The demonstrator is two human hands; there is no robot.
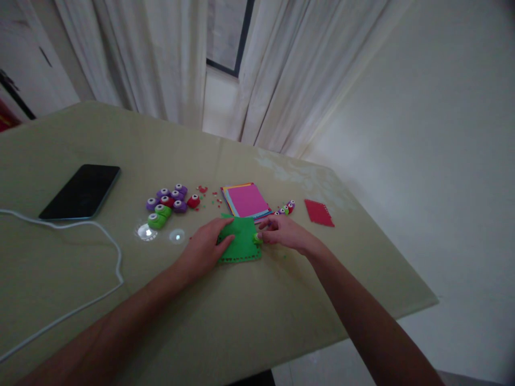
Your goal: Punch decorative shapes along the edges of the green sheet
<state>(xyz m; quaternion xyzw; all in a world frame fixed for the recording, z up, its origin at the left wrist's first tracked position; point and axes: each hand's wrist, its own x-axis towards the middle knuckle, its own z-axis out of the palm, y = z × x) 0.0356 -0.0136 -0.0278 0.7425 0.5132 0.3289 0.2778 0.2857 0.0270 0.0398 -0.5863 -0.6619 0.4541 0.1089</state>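
A green paper sheet (241, 242) with a punched lower edge lies on the beige table (249, 321). My left hand (205, 247) rests on the sheet's left side, fingers pressing it flat. At the sheet's right edge my right hand (284, 234) is closed on a small green punch (257, 239). Just behind the sheet sits a stack of coloured paper (246, 201) with a pink sheet on top.
A cluster of purple, red and green punches (169, 203) lies to the left, with a few more punches (286, 207) right of the stack. A red paper piece (318, 213), a black phone (82, 191), a white cable (100, 236) and red paper bits (209, 201) lie about.
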